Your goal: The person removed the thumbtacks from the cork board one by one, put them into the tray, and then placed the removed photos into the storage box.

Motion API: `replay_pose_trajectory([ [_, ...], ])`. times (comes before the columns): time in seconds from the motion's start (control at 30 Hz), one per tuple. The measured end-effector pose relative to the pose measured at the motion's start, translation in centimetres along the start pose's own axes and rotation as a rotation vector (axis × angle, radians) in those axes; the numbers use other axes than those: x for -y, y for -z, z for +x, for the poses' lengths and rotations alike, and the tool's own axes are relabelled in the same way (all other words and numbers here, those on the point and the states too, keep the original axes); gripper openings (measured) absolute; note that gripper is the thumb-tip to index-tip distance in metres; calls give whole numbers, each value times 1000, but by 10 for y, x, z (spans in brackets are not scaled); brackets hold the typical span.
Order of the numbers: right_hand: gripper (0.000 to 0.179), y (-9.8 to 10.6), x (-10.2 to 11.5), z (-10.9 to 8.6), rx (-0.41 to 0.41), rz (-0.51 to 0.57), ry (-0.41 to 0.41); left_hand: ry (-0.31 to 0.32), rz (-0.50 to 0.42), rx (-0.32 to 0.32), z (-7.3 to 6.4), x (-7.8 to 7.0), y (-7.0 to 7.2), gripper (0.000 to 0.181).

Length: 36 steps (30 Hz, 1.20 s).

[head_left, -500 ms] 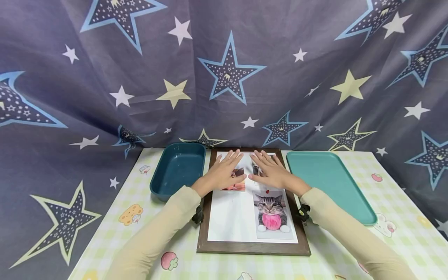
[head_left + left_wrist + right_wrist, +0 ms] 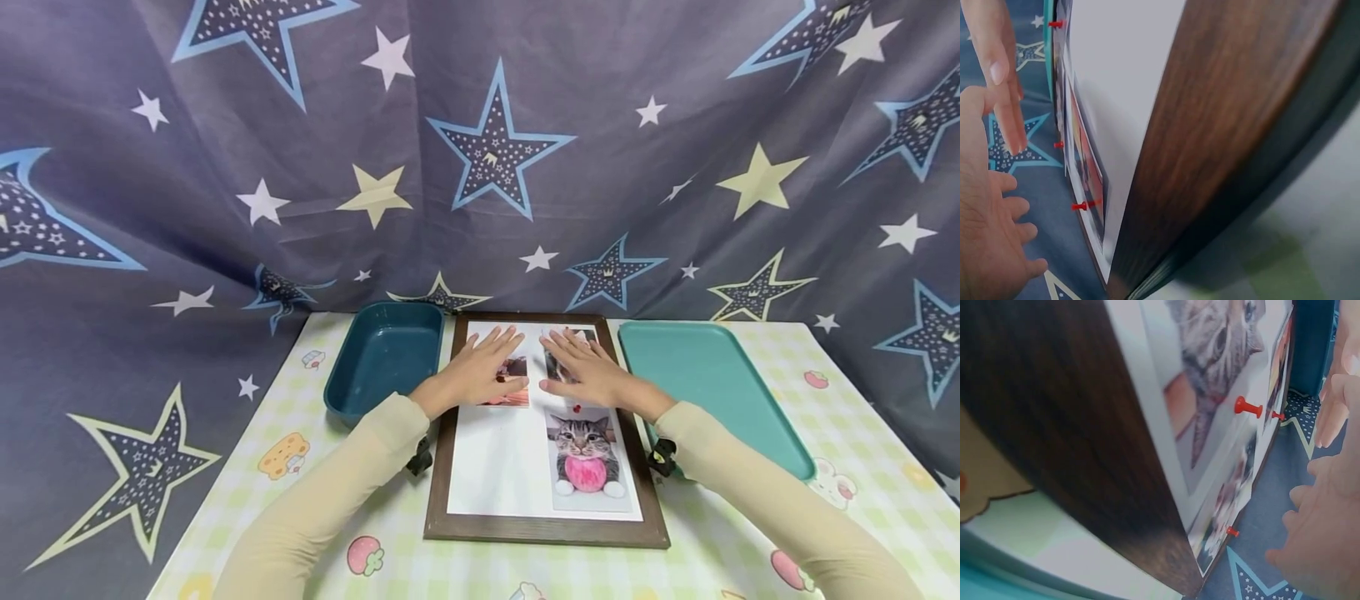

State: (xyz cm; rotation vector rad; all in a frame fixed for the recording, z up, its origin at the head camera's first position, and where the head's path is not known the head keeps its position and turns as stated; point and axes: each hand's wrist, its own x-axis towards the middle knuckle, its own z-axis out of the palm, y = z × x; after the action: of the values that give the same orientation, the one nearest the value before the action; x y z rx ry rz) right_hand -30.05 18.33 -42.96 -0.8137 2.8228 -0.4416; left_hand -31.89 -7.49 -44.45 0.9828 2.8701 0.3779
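Observation:
A pin board with a brown wooden frame [image 2: 547, 531] and a white face [image 2: 491, 475] lies on the table. On it, a photo of a cat with a pink ball [image 2: 585, 462] is at the lower right, with a red push pin [image 2: 577, 408] at its top. My left hand [image 2: 476, 375], fingers spread, is over the upper left photo [image 2: 513, 400] and partly hides it. Over the upper right photo [image 2: 553, 367] is my right hand [image 2: 588, 375], likewise spread. Both wrist views show a gap between palms and board; neither hand holds anything. Red push pins [image 2: 1247, 406] stick out of the board.
A dark teal deep tray [image 2: 386, 358] stands left of the board. To the right lies a flat green tray [image 2: 697, 375]. The table has a checked, printed cloth [image 2: 300, 517], and a star-patterned curtain [image 2: 480, 250] hangs behind it.
My right hand has shifted slightly rightward, widening the gap between the thumbs a little. The left hand is nearly still over the board. The head view has shifted slightly.

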Motion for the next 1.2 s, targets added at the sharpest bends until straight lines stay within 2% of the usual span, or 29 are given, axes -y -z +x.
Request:
replay_pose_trajectory([
  [0.4,84,-7,-3,0,-6,12,25,-40,18,35,-2,-2,-4,87],
  [1.2,80,-13,-4,1,12,16,25,-31,5,69,-1,-5,-11,89],
])
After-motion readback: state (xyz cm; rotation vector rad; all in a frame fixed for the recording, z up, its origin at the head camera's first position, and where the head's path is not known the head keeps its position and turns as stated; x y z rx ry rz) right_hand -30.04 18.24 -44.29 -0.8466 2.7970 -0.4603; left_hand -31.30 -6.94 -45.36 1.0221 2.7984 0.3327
